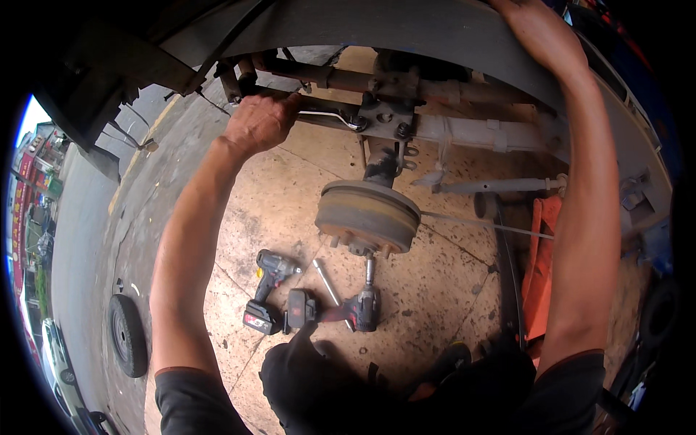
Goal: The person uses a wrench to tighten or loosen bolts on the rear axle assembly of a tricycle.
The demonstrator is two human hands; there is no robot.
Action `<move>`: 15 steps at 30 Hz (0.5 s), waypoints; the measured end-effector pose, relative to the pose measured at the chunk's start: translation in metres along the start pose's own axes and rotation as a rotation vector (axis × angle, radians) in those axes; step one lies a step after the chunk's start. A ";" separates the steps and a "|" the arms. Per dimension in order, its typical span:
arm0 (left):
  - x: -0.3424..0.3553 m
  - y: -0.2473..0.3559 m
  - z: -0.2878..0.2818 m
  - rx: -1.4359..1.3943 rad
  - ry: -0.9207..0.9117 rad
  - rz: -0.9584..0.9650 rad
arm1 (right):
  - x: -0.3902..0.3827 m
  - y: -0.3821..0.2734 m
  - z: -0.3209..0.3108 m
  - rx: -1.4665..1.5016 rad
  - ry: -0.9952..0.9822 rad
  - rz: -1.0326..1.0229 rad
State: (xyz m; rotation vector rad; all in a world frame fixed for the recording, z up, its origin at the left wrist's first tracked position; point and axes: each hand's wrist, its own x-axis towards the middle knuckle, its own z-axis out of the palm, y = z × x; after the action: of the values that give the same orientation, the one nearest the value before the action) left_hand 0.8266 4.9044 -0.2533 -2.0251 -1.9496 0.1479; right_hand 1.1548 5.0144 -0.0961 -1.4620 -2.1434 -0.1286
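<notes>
My left hand (pixel 262 118) is closed on the handle of a silver wrench (pixel 326 114), whose ring end sits at a bolt on a dark bracket plate (pixel 384 116) clamped on the axle beam (pixel 500 134). My right hand (pixel 529 27) reaches up to the dark curved body panel (pixel 377 25), its fingertips out of sight. Below the bracket hangs a rusty brake drum (pixel 366 217). On the tiled floor lie two impact drivers (pixel 274 268) (pixel 366 310), one with a socket extension, a loose battery (pixel 301 308) and a long silver bar (pixel 326 283).
A spare wheel (pixel 127 335) lies on the pavement at the left. An orange metal stand or jack (pixel 538 283) is beside my right arm. Dark metal parts (pixel 94 87) overhang at upper left. Parked cars (pixel 65 370) and shopfronts (pixel 29 203) show at the far left.
</notes>
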 end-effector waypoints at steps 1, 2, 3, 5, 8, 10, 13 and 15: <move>-0.004 -0.008 -0.001 -0.012 0.078 0.004 | 0.003 -0.001 -0.001 0.006 -0.044 0.012; -0.007 -0.017 -0.002 0.040 0.052 -0.017 | 0.002 -0.002 -0.001 0.015 -0.045 0.035; -0.007 -0.024 -0.007 0.092 0.029 -0.034 | 0.001 -0.004 -0.004 0.022 -0.043 0.060; -0.016 -0.025 -0.008 0.026 0.094 -0.047 | -0.001 -0.006 -0.008 0.032 -0.043 0.075; -0.014 -0.014 -0.008 0.132 -0.081 -0.195 | -0.002 -0.003 -0.007 0.022 -0.030 0.059; -0.019 -0.002 -0.017 0.093 -0.062 -0.229 | -0.003 0.001 -0.008 0.024 -0.030 0.058; -0.023 0.007 -0.029 0.056 -0.095 -0.248 | 0.006 0.005 -0.003 0.012 -0.045 0.071; -0.021 0.010 -0.026 0.074 -0.110 -0.269 | 0.004 0.010 -0.005 0.054 -0.044 0.001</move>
State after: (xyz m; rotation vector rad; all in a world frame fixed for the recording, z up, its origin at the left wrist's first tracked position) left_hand 0.8422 4.8791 -0.2347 -1.7227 -2.2268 0.2680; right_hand 1.1646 5.0196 -0.0921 -1.4476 -2.1639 -0.0382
